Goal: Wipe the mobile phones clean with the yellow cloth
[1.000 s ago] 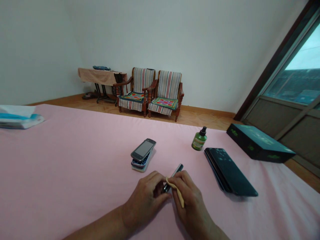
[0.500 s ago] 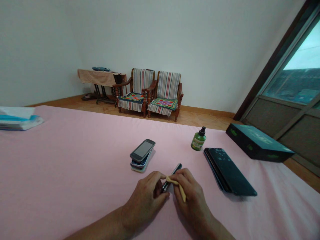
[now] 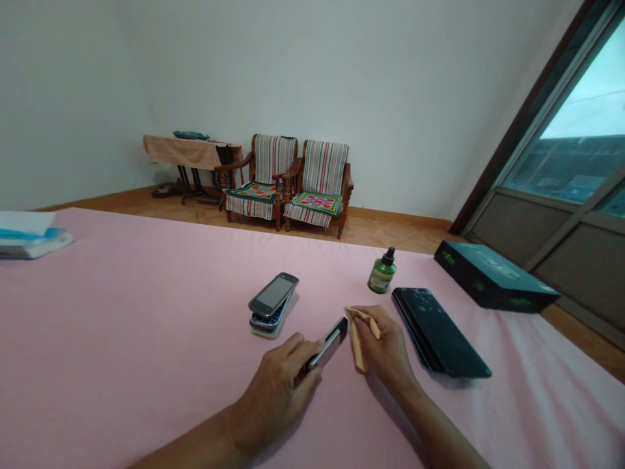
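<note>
Gripped by its near end in my left hand (image 3: pixel 278 391) is a dark mobile phone (image 3: pixel 332 345) with a silvery edge, tilted so that its narrow side faces me. My right hand (image 3: pixel 388 348) pinches a folded yellow cloth (image 3: pixel 358 345), which hangs just right of the phone's far end, a small gap apart. Beyond my left hand lies a small stack of mobile phones (image 3: pixel 274 296), the top one with a grey screen. A green spray bottle (image 3: pixel 381 275) with a black top stands past my right hand.
Dark flat devices (image 3: pixel 439 332) lie stacked right of my right hand. A black box (image 3: pixel 493 273) with green marks sits at the right edge of the pink-covered surface (image 3: pixel 146 312). At far left is a white and blue packet (image 3: pixel 32 242). Two wooden chairs (image 3: pixel 317 182) stand by the wall.
My right hand has drawn the cloth off the phone, away to the right and slightly up. The phone has turned to show more of its side. The view has shifted slightly.
</note>
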`<state>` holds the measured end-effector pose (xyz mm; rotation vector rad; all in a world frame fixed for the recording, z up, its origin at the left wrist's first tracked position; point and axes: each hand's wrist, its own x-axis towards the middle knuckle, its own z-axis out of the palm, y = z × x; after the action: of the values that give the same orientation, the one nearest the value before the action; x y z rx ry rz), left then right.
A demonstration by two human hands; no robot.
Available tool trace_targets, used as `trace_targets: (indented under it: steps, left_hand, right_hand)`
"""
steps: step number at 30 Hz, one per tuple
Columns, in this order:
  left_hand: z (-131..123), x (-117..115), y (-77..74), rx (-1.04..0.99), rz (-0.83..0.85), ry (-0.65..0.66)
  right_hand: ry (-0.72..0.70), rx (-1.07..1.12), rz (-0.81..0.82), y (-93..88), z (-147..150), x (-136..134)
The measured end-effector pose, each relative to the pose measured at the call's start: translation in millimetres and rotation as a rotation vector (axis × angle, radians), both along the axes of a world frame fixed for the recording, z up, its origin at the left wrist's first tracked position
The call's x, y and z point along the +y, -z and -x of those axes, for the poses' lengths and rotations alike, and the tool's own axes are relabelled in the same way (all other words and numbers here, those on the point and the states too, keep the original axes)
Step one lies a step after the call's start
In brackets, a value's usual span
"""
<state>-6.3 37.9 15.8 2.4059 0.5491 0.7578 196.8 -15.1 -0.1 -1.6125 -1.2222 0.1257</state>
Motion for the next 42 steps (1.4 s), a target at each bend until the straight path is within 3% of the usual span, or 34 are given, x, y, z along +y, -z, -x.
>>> trace_targets:
  steps: [6, 18, 28, 33, 38, 42]
  left_hand:
    - [1, -1, 0.5, -0.006, 0.018, 0.009]
    - [-1, 0, 2.7, -0.017, 0.036, -0.012]
    - [-4, 3, -7.6, -0.022, 0.205, -0.115]
    - [-7, 6, 2.3, -0.161, 0.473, -0.177]
    - [-12, 5, 2.2, -0.317, 0.818, -0.141]
    - [-14, 3, 6.0, -0.411, 0.914, -0.083]
  right_hand:
    - [-0.116, -0.007, 0.046, 2.4, 4, 5]
    - [-0.093, -0.161, 0.182, 4.8, 8, -3]
    - [-0.090, -0.038, 0.156, 6.9, 8, -1]
    - [-0.063, 0.107, 0.128, 5.6, 6, -1]
    - [-0.064, 0.396, 0.109, -4.8, 2, -6]
    - [-0.147, 0.691, 0.112, -13.8, 9, -7]
